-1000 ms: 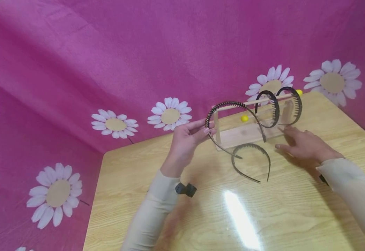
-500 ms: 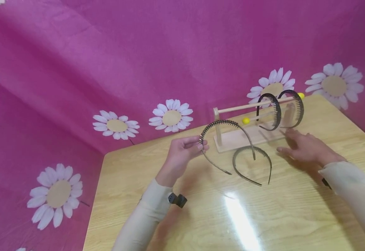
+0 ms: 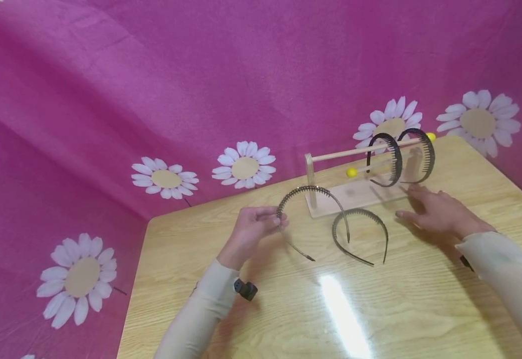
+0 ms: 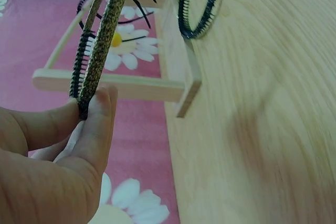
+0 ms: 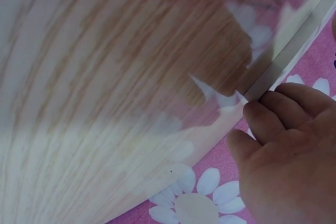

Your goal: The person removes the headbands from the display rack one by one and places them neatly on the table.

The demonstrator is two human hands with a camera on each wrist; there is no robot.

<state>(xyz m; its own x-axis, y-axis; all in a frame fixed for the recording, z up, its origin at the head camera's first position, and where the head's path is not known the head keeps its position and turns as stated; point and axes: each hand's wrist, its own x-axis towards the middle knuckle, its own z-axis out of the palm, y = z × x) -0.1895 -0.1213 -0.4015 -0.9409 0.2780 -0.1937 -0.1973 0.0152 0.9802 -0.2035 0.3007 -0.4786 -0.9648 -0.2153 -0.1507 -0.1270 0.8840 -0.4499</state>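
Note:
My left hand [image 3: 249,232] pinches a dark, beaded headband [image 3: 310,188] by one side, between thumb and fingers. Its arch is up and its two ends point down, to the left of a wooden rack [image 3: 339,197]. In the left wrist view the gold-speckled band [image 4: 107,30] rises from the fingertips. My right hand [image 3: 440,212] has its fingers extended, the tips at the front edge of the rack's base near its right end. Two black toothed headbands, a nearer one [image 3: 396,162] and a farther one [image 3: 430,157], hang on the rack's upper rod.
Another dark toothed headband [image 3: 336,234] lies on the wooden table [image 3: 288,319] in front of the rack. The rack has a yellow ball [image 3: 352,172] on its lower rod and another yellow ball [image 3: 430,136] at its far end. A pink flowered cloth [image 3: 261,75] hangs behind.
My left hand has drawn the beaded headband down and left, away from the rack's left end, which it overlapped before. The right hand has stayed at the base.

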